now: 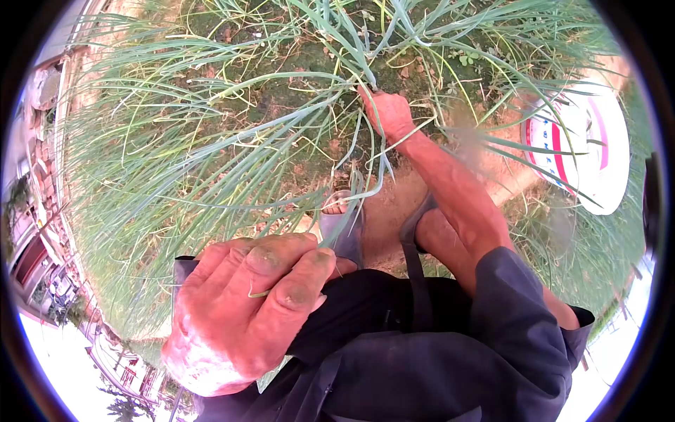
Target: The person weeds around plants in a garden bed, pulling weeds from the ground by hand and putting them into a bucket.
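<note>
Close to the camera at the lower left, my left hand (246, 309) is closed with its fingers bent. Long green onion leaves (344, 224) run down to its fingertips, and a thin green stem crosses its fingers. My right hand (389, 116) reaches down to the soil, its fingers wrapped around the base of a green onion clump (362, 62). The fingertips there are partly hidden. Blue-green leaves spread out to both sides of that hand.
Dense green onion rows (176, 151) stand on the left and far side. A white bucket (608, 151) with red and blue print lies on the right. Bare soil (394, 211) shows near my feet. Bricks and buildings line the left edge.
</note>
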Demonstrator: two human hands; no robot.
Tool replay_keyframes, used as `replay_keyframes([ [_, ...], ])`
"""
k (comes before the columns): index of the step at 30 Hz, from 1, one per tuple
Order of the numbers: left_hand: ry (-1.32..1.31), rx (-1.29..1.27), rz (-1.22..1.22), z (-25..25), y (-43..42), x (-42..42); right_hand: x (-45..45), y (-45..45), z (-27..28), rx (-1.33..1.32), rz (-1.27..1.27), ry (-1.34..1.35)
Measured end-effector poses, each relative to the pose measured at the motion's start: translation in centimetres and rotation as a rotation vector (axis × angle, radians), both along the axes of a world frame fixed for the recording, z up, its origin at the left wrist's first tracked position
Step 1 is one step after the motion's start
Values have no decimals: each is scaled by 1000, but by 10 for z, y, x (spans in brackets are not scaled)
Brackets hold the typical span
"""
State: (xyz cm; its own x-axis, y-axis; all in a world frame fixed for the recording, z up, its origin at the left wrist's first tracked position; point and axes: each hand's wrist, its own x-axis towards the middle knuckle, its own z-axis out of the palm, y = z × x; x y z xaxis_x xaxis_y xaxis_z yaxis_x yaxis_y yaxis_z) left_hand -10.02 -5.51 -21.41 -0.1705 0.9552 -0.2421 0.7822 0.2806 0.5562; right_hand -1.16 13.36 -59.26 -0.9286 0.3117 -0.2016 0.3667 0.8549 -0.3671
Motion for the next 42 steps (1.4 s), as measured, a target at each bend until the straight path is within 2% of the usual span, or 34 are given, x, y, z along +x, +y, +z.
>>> replay_keyframes([
  [5, 5, -30, 0, 0, 4, 3, -5, -4, -3, 11, -84, 13],
  [12, 13, -74, -25, -1, 14, 3, 4, -9, -17, 46, -163, 249],
  [15, 22, -83, -30, -3, 16, 2, 5, -8, -15, -49, -211, 283],
  [23, 9, -105, -24, -3, 13, -1, -5, -6, -15, -42, -175, 54],
  [27, 12, -85, -24, -6, 8, -3, -5, -9, -22, -6, -223, 192],
  [28, 8, -92, -8, -6, 7, -3, -2, -10, -21, 0, -206, 227],
  [31, -4, -103, 13, -5, 5, -3, 2, -10, -3, 14, -85, 99],
  [32, -3, -107, 4, -5, 4, -4, -2, -4, 19, -30, 22, 43],
  [39, -18, -126, -4, -4, 5, -3, -36, -4, 22, -1, 298, 100],
  [40, -19, -126, -4, -3, 5, -3, -42, -2, 20, -31, 323, -28],
  [42, -23, -125, -4, -4, 4, -5, -48, -2, 15, -77, 343, -32],
])
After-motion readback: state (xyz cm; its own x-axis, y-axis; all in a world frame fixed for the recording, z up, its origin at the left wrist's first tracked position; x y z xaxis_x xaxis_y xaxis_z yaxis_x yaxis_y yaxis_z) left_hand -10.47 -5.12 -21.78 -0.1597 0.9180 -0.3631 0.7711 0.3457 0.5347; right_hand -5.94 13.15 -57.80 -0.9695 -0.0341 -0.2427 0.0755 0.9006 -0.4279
